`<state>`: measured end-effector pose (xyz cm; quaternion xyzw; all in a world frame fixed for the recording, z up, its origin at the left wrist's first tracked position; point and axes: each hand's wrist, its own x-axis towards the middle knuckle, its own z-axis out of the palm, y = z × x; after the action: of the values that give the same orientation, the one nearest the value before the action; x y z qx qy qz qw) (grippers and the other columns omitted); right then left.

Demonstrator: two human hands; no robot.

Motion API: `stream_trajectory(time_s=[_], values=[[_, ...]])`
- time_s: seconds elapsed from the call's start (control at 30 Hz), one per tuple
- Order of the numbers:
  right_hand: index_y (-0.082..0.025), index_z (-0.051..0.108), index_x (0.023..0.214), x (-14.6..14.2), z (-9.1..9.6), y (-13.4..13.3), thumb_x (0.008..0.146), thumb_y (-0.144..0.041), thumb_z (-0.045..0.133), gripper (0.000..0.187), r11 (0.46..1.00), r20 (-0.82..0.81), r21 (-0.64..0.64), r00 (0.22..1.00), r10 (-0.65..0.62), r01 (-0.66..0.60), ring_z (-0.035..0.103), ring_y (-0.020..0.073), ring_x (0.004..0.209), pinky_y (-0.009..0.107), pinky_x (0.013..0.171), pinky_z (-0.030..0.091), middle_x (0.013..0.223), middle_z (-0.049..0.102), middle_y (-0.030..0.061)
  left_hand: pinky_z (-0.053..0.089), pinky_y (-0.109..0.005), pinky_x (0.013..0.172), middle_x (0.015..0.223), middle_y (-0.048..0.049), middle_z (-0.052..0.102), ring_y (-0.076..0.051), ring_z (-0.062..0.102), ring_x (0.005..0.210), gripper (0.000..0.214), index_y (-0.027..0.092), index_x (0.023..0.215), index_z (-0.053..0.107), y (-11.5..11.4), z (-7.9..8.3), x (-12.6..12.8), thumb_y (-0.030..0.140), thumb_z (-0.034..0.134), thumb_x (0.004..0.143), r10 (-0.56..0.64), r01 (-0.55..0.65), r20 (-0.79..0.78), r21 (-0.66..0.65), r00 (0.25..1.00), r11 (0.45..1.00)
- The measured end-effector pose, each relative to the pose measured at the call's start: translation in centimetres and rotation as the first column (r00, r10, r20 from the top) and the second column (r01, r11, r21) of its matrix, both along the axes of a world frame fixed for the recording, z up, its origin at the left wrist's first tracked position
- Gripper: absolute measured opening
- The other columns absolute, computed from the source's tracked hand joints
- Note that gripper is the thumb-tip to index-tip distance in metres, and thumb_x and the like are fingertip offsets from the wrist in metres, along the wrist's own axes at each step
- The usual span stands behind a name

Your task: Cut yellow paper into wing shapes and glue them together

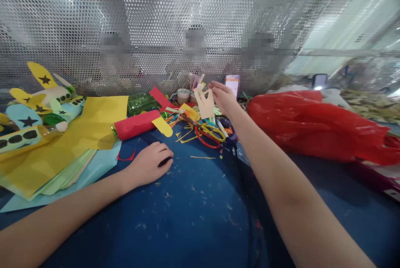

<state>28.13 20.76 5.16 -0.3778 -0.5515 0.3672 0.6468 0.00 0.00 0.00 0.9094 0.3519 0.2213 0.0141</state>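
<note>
My right hand reaches to the back of the table. Its fingers pinch the upper edge of a cream paper piece with holes cut in it. Below that piece lie scissors with red and yellow handles among paper scraps. My left hand rests on the blue table, fingers bent and thumb apart, with nothing seen in it. Beyond the left hand lies a bottle wrapped in red paper, with a yellow paper tab at its right end.
Yellow paper sheets and light blue sheets are piled at left, near decorated bottle planes. A green bottle lies behind. Right of my arm sits a red plastic bag. A phone stands before the perforated metal screen.
</note>
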Motion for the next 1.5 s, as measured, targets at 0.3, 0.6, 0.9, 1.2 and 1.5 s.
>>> stream_trajectory(time_s=[0.3,0.6,0.9,1.2,1.5], values=[[-0.020,0.058,0.103,1.2,-0.1,1.1,0.085,-0.014,0.039,0.027,0.988,0.008,-0.061,0.990,-0.144,0.144,0.056,0.0127,0.121,0.032,0.105,0.044,0.119,0.066,0.0071,0.047,-0.037,0.080,0.089,-0.0061,0.064,-0.021,0.055,0.085,0.021,0.017,0.092,0.063,0.1,0.2,0.0,0.026,0.044,0.093,-0.002,0.002,-0.005,0.007,1.000,1.000],[-0.015,0.067,0.106,1.1,-0.4,-0.7,0.078,-0.014,0.052,0.032,0.978,0.597,-0.047,0.791,-0.134,0.202,0.063,0.0217,0.106,0.039,0.098,0.046,0.107,0.071,0.0095,0.047,-0.037,0.080,0.089,-0.0061,0.064,-0.021,0.056,0.086,0.021,0.018,0.093,0.063,0.1,0.1,0.0,0.026,0.044,0.093,-0.005,0.005,-0.006,0.006,1.000,1.000],[-0.020,0.076,0.087,1.4,0.3,-1.7,0.062,-0.033,0.077,0.029,0.980,0.942,-0.153,0.320,0.105,0.127,0.067,0.0240,0.081,0.029,0.075,0.049,0.081,0.074,0.0035,0.048,-0.038,0.080,0.090,-0.0064,0.064,-0.020,0.056,0.086,0.021,0.018,0.093,0.063,0.1,0.0,-0.1,0.026,0.043,0.093,-0.010,0.010,0.005,0.012,1.000,1.000],[-0.022,0.075,0.095,0.3,-0.8,-1.9,0.062,-0.028,0.075,0.034,0.978,0.963,-0.197,0.198,0.181,0.062,0.067,0.0218,0.077,0.026,0.071,0.048,0.078,0.073,0.0005,0.047,-0.037,0.080,0.090,-0.0068,0.064,-0.021,0.056,0.087,0.021,0.017,0.092,0.063,0.0,0.3,0.0,0.025,0.043,0.093,0.002,-0.002,-0.008,-0.001,1.000,1.000],[-0.018,0.026,0.150,0.3,-1.5,-2.1,0.067,-0.029,0.075,0.096,0.984,0.933,-0.149,0.344,0.108,0.094,0.066,0.0212,0.076,0.033,0.074,0.050,0.091,0.072,0.0059,0.047,-0.037,0.080,0.090,-0.0068,0.063,-0.021,0.055,0.088,0.021,0.018,0.093,0.063,0.0,0.1,-0.1,0.026,0.044,0.093,0.005,-0.005,-0.011,-0.012,1.000,1.000]])
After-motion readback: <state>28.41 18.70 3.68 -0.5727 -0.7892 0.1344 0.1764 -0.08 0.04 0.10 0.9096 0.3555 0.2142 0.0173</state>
